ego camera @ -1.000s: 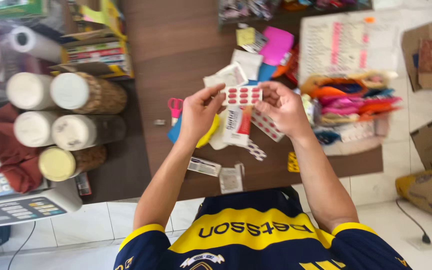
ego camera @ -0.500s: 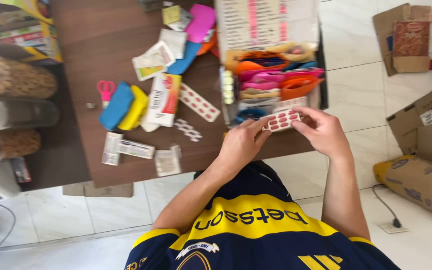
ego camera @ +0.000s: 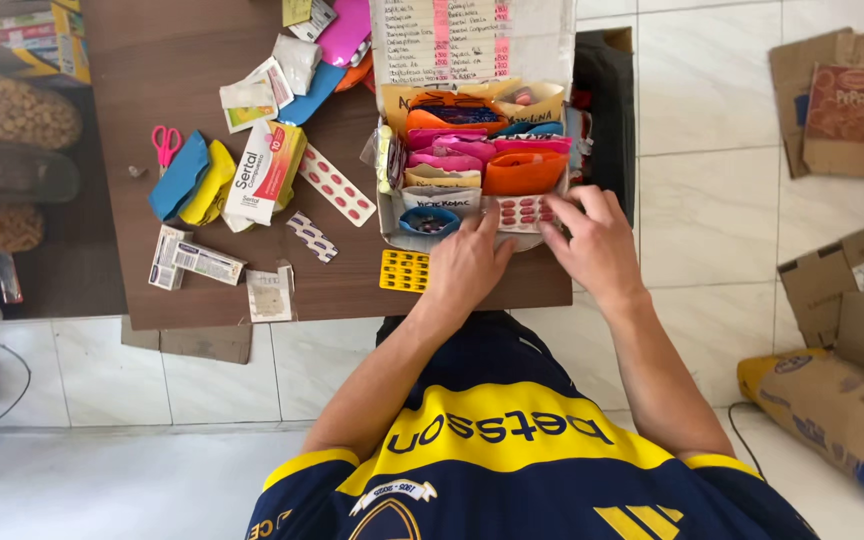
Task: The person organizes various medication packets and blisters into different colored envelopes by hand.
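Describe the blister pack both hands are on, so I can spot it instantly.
On the brown table stands an open box of coloured pouches. At its near edge, between left hand and right hand, lies the white blister pack of red pills; the neighbouring pack is yellow.

The counter (ego camera: 152, 40) is dark brown wood. On it, the open box (ego camera: 384, 215) holds pouches in bright pink, orange, cream and blue, and at its near edge lies a white blister strip dotted with red pills (ego camera: 522, 212). Just beside the box's near left corner sits a yellow blister card (ego camera: 404, 271). Left of the box lie a white strip with red oval pills (ego camera: 335, 184), a white-and-red carton (ego camera: 261, 172), a yellow packet (ego camera: 208, 182), a blue packet (ego camera: 179, 176) and pink-handled scissors (ego camera: 165, 144). Beyond the box's far left corner lies a magenta case (ego camera: 344, 30). The floor (ego camera: 712, 200) around the counter is white tile, with brown cardboard (ego camera: 832, 100) to the right of the box.
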